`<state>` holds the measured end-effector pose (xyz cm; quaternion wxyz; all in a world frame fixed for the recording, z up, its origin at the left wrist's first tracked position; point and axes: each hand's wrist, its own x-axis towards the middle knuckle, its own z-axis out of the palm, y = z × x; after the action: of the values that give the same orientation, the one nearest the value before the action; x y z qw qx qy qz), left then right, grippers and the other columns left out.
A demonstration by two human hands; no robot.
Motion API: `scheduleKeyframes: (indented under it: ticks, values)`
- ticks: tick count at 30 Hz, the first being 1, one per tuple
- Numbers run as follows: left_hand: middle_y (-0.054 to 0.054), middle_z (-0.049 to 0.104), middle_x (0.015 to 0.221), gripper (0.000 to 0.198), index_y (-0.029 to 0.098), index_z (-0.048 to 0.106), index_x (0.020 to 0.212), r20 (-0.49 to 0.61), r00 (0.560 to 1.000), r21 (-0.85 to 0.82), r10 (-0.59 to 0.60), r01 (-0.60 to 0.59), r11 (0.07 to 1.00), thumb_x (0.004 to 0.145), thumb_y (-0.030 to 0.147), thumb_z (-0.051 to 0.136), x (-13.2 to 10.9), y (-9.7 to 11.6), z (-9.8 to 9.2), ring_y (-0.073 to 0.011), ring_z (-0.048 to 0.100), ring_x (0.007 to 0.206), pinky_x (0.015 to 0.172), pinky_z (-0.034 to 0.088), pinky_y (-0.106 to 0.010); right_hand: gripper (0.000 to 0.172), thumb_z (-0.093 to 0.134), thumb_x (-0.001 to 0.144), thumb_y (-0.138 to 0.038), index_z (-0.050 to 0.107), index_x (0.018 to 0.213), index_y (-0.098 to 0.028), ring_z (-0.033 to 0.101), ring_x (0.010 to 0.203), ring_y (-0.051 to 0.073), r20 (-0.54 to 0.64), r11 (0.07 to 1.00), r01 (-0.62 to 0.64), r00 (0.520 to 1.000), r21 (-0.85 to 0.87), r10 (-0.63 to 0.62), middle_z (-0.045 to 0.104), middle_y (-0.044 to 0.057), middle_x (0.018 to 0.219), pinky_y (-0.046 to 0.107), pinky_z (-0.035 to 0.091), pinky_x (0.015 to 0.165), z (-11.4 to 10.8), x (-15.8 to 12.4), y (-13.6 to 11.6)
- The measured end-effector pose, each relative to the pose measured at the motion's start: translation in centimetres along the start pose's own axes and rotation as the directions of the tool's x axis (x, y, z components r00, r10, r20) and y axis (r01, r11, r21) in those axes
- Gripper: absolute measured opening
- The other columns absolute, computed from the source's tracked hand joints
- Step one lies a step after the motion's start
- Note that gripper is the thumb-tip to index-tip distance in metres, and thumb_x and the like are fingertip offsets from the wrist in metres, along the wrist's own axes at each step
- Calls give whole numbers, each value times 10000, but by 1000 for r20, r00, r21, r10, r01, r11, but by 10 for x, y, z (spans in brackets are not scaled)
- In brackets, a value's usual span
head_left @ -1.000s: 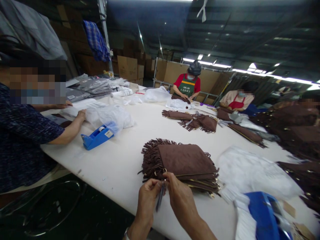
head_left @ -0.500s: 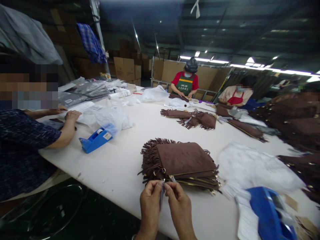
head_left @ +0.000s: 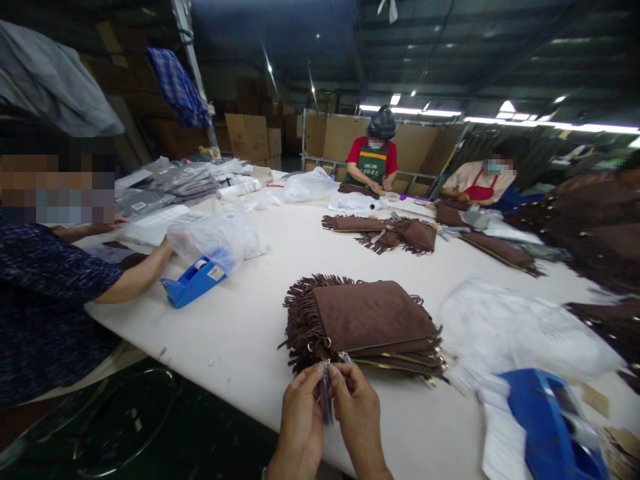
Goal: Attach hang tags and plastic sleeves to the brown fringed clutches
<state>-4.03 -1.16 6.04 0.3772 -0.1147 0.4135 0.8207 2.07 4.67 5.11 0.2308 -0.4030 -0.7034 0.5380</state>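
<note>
My left hand (head_left: 301, 420) and my right hand (head_left: 356, 403) are close together at the table's near edge, fingertips pinched. Between them hangs a narrow, dark strip in what looks like clear plastic (head_left: 326, 400); its upper end meets the zip side of the top bag. Just beyond my fingers lies a stack of brown fringed bags (head_left: 375, 312), with gold zips and small rings along the front. My fingers cover the top of the strip, so I cannot make out exactly how it is fixed.
Blue tape dispensers stand at left (head_left: 194, 281) and near right (head_left: 550, 427). Clear plastic bags (head_left: 525, 333) lie right of the stack. More brown bags (head_left: 420, 233) lie farther back. A co-worker's arm (head_left: 137, 273) reaches over the table at left; other people work across it.
Both my hands stay pinched at the strip, whose lower end now shows more between them. The left co-worker's hand has moved right, to the plastic bags. The view has shifted slightly.
</note>
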Motion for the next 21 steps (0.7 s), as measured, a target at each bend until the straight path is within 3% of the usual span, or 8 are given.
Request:
scheduleKeyframes:
  ticks: [7,15,19,21]
  values:
    - [-48,648,663,167,97,688,717,-30,1000,-13,2,-2,1000,631,215,768,-2,2,7,-123,573,592,543,456,-212,312,498,872,-523,544,873,-214,587,506,158,-63,1000,-4,998,4,4,630,-9,595,234,443,493,3,-4,-1]
    - [-86,690,757,191,93,698,767,-79,994,-8,76,-76,997,627,202,771,-7,-6,9,-159,628,717,659,508,-232,268,405,942,-374,637,964,-242,673,670,180,-16,911,260,960,-320,-279,718,24,824,242,469,598,-4,-9,3]
    - [-70,680,738,141,105,687,752,-77,996,-36,46,-49,998,649,175,753,-8,-6,11,-149,622,677,631,511,-233,252,437,927,-306,635,1066,-237,678,849,179,20,874,372,923,-312,-385,704,48,996,238,507,713,-10,-13,1]
    - [-68,677,731,123,104,683,756,-75,997,-59,8,-12,998,662,160,740,-9,-5,12,-148,621,659,607,511,-233,250,470,910,-287,622,1100,-235,666,827,169,45,871,394,916,-294,-399,686,51,998,235,517,701,-13,-15,2]
